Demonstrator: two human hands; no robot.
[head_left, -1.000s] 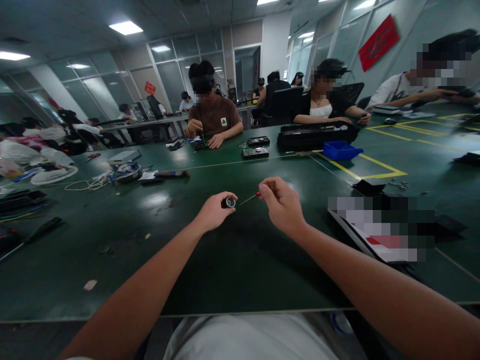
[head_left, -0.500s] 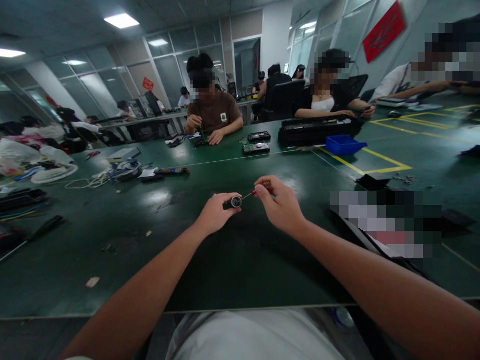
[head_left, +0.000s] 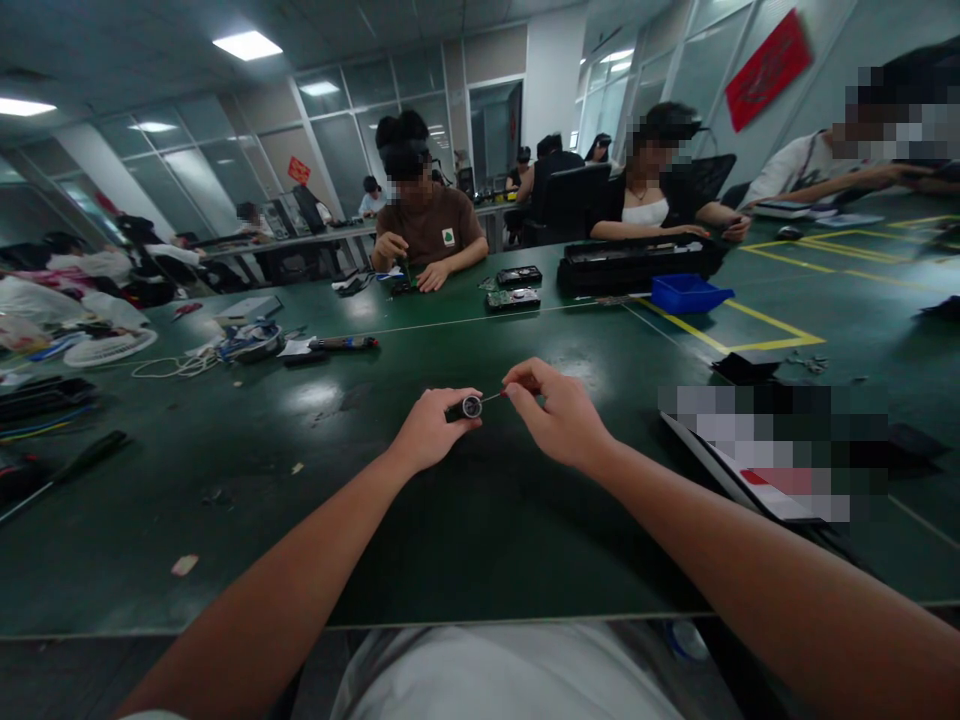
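Pinched in my left hand (head_left: 429, 430) is a small black cylinder (head_left: 472, 407) whose round, pale-rimmed end faces me. My right hand (head_left: 561, 415) is closed on a small screwdriver (head_left: 493, 397) with a thin metal shaft and a bit of red at the fingertips; most of its handle is hidden by the fingers. The shaft points left at the cylinder's rim, and I cannot tell whether its tip touches or goes in. Both hands are above the green table (head_left: 480, 540).
A marker-like pen (head_left: 349, 343) and bundled cables (head_left: 251, 340) lie left. Hard drives (head_left: 514, 299), a blue bin (head_left: 688, 293) and a long black housing (head_left: 637, 265) are ahead. Papers (head_left: 720, 440) lie right. A co-worker (head_left: 435, 230) works opposite. A long screwdriver (head_left: 75, 465) rests far left.
My right hand has turned and shifted slightly left, so the screwdriver's reddish handle, seen above the fingers before, is now mostly hidden. My left hand and the cylinder have barely moved.
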